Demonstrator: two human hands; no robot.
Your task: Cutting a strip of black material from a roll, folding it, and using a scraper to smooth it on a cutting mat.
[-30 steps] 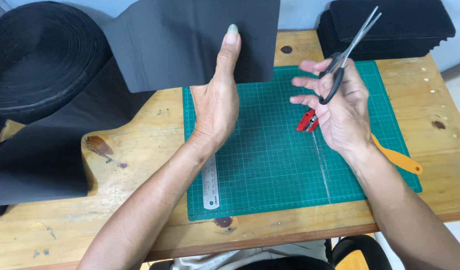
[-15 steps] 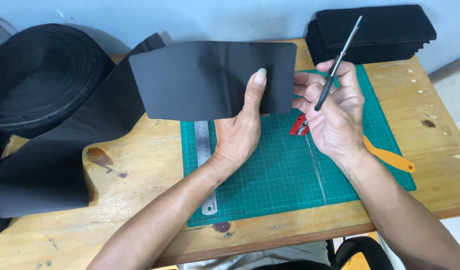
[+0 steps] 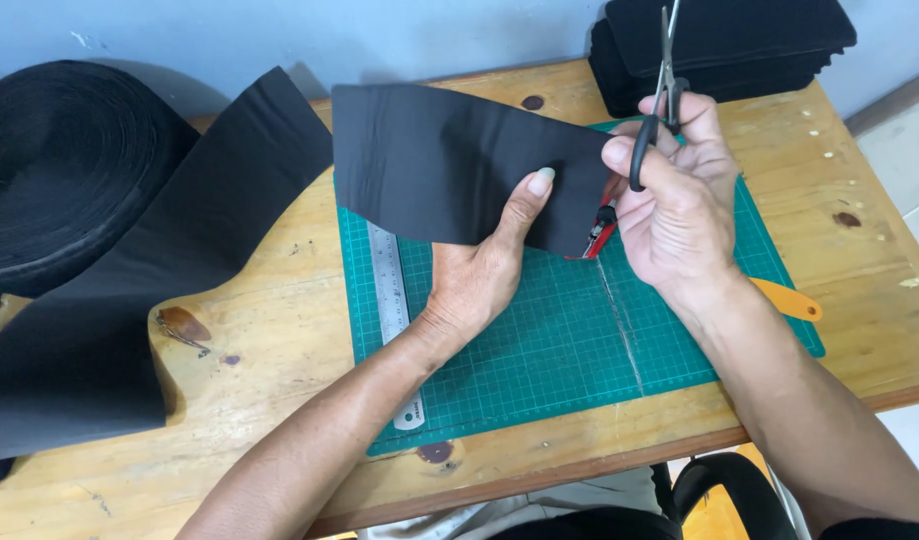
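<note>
Black fabric strip [image 3: 449, 165] being turned flat above the cutting mat [image 3: 539, 350].
It is being pinched by the left hand [image 3: 479, 270]; scissors [image 3: 664, 75], now raised upright, are being gripped by the right hand [image 3: 679, 210].

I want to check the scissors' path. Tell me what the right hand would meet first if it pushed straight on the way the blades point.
The right hand holds the scissors pointing up and away. That line leads to the stack of black pieces at the table's far edge, probably the first thing met, though depth is unclear.
</note>
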